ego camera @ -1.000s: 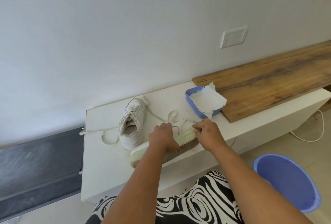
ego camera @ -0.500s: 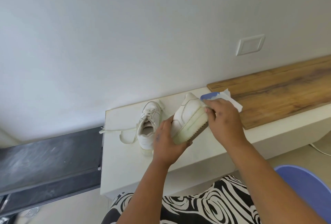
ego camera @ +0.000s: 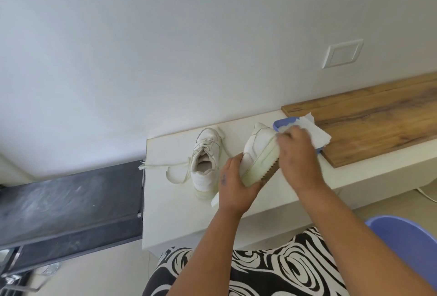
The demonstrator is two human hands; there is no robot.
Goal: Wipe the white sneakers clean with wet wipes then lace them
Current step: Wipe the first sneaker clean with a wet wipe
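Observation:
My left hand (ego camera: 235, 183) grips the heel end of a white sneaker (ego camera: 256, 154), which is lifted and tilted on its side with the brown sole facing right. My right hand (ego camera: 298, 154) presses on the sole's edge near the toe, blurred, with what looks like a white wet wipe (ego camera: 287, 131) under the fingers. The second white sneaker (ego camera: 204, 161) stands upright on the white ledge (ego camera: 170, 213), its loose laces (ego camera: 165, 165) trailing left. A blue tray (ego camera: 283, 122) with white wipes (ego camera: 315, 133) sits behind my right hand.
A wooden board (ego camera: 378, 116) lies on the ledge at the right, touching the tray. A blue bucket (ego camera: 411, 243) stands on the floor at lower right. A dark panel (ego camera: 71, 201) adjoins the ledge on the left. The wall is close behind.
The sneaker has been lifted off the ledge and turned from lying across to tilted toe-away. My right hand slid along the sole toward the toe, near the tray.

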